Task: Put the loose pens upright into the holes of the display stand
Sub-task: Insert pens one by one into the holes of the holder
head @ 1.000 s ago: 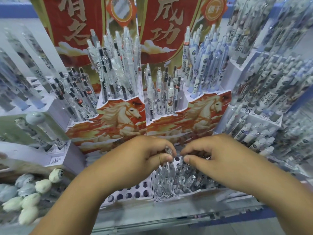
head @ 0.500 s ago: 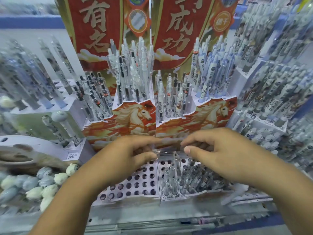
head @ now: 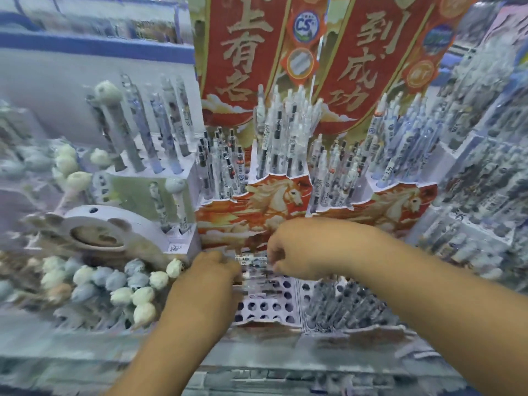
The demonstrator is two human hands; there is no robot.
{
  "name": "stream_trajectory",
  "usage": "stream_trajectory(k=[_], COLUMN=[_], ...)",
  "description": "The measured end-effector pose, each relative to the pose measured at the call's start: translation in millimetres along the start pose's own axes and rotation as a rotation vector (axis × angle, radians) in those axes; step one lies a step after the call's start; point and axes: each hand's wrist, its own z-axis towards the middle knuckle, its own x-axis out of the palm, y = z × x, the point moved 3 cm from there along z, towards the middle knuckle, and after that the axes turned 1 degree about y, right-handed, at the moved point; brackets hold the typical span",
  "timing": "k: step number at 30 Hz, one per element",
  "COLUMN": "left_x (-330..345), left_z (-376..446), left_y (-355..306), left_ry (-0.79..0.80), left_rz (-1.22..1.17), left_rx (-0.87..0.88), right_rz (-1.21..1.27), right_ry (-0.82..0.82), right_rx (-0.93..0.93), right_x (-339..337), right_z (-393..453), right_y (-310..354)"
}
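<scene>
Two hands hold a horizontal bundle of clear plastic pens at frame centre: left hand gripping, right hand apparently pinching. Tip one pen vertical over the white perforated stand tray.

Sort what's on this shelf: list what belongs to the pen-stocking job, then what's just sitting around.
Part of the job:
- left hand and right hand, gripping a bundle of loose pens lying sideways
- white hole tray, many holes unfilled
- neighbouring tray of upright clear pens

Just there:
- red horse display, already stocked
- animal-topped pens
- panda-shaped stand
</scene>
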Motion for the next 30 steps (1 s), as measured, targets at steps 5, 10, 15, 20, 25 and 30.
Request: stream_trajectory(k=[5, 10, 15, 20, 25, 30], left_x=[-1.5, -9.1, -5.8, -6.9, -19.0, -36.0], left_z=[6.0, -0.3, 2.6, -0.7, -9.5, -4.9], left_y=[-5.1, -9.4, -6.3, -0.7, 2.6, -31.4], left_ry=[0.028, 0.013, 0.011, -0.086, -0.37, -0.333], left_rz=[0.165, 0.301, 0.275, 0.185, -0.321, -0.746], left_rx=[0.159, 0.297, 0.304, 0.352, 0.287, 0.321], right_rz=[-0.166, -0.224, -0.159, -0.002, 0.526, 0.692], right_ry=[0.027, 0.053, 0.223, 0.212, 0.012, -0.373], right_rx=[0.049, 0.034, 0.012, -0.035, -0.034, -0.05], right_x=[18.2, 23.8, 29.6, 18.5, -5.7, -7.8], right_z=[30.0, 38.0, 36.7, 26.9, -23.5, -57.0], right_y=[2.0, 7.6, 11.3, 4.7, -10.9, -14.8])
